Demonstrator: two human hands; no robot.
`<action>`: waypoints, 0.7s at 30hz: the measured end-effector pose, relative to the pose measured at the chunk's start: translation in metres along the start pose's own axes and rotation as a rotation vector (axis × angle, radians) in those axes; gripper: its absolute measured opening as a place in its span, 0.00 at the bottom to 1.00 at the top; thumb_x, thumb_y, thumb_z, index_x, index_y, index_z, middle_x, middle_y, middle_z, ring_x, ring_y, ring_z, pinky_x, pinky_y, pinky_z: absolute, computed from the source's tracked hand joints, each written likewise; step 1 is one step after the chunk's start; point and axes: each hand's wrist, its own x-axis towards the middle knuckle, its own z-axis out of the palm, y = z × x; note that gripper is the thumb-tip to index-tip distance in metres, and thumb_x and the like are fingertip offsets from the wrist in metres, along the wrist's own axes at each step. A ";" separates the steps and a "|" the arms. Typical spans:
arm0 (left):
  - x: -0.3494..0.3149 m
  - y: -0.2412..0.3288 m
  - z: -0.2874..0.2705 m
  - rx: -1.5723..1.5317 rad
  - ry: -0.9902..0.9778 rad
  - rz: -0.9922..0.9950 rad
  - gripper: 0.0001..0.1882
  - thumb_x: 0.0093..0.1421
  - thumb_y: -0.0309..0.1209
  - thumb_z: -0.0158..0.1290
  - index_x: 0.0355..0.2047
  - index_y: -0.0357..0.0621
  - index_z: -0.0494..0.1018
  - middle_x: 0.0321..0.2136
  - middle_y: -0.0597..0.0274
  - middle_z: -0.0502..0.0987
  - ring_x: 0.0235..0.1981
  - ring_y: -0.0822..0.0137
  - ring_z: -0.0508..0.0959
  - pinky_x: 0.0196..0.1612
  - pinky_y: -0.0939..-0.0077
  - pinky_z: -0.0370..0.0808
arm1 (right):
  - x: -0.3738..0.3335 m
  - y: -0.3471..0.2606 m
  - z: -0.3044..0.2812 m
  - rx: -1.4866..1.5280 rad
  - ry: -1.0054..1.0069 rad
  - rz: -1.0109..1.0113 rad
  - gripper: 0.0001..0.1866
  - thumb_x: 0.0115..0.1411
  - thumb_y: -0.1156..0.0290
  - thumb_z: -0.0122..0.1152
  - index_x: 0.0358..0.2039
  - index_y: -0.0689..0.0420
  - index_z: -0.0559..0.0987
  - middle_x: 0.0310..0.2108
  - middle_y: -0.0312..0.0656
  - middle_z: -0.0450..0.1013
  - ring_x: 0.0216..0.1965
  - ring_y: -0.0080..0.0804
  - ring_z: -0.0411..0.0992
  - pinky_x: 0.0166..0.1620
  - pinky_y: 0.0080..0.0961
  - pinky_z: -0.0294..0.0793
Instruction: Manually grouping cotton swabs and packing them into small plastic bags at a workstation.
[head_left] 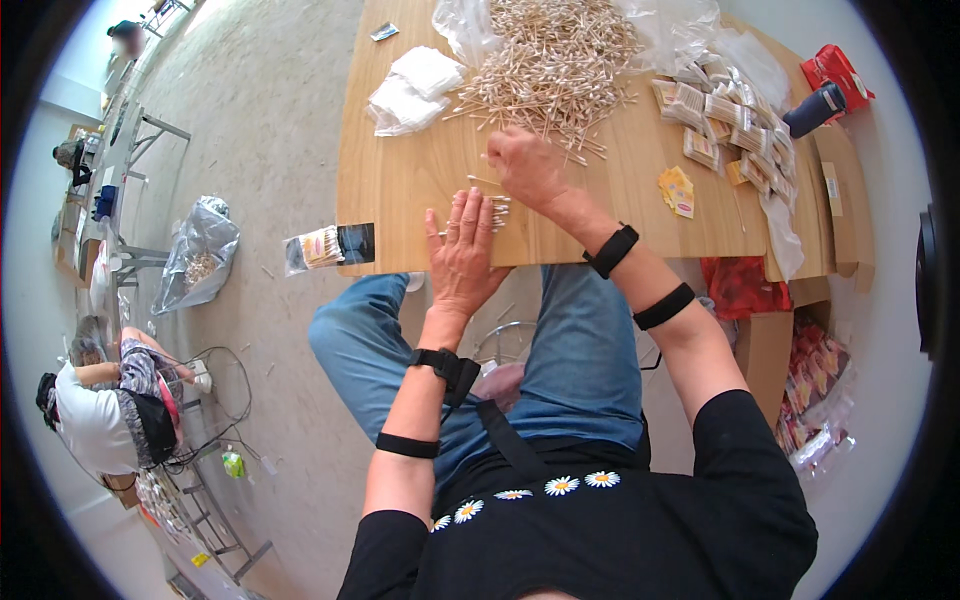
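Left hand (463,245) lies flat, fingers extended, partly covering white-tipped wooden cotton swabs (500,212), long axes roughly left-right. Right hand (528,170), farther and right, is curled; contents cannot be told. One single swab (484,181) lies just beyond the left fingertips, nearer side of the right hand.

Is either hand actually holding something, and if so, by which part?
The left hand lies flat, partly covering a small bunch of thin, white-tipped cotton swabs, without visibly gripping them. Whether the curled right hand holds anything cannot be told.
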 end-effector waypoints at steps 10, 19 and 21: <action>-0.001 -0.001 -0.002 0.005 -0.018 0.003 0.54 0.43 0.53 0.67 0.67 0.44 0.58 0.70 0.58 0.57 0.72 0.58 0.53 0.71 0.41 0.40 | -0.031 0.000 0.013 -0.097 0.057 0.056 0.04 0.55 0.73 0.60 0.31 0.58 0.78 0.34 0.50 0.73 0.37 0.51 0.78 0.39 0.45 0.78; 0.000 0.001 -0.002 -0.029 -0.020 -0.010 0.56 0.43 0.52 0.68 0.68 0.45 0.56 0.70 0.57 0.55 0.73 0.58 0.51 0.71 0.41 0.39 | -0.043 -0.006 0.014 -0.041 -0.069 0.027 0.05 0.54 0.76 0.58 0.32 0.57 0.78 0.35 0.50 0.73 0.35 0.52 0.77 0.38 0.44 0.78; 0.000 0.001 -0.004 -0.035 -0.021 -0.012 0.55 0.43 0.53 0.67 0.68 0.45 0.56 0.70 0.57 0.55 0.73 0.58 0.51 0.71 0.41 0.39 | -0.048 0.011 -0.002 -0.050 0.027 0.045 0.06 0.54 0.76 0.57 0.33 0.57 0.79 0.35 0.50 0.73 0.36 0.52 0.77 0.38 0.44 0.78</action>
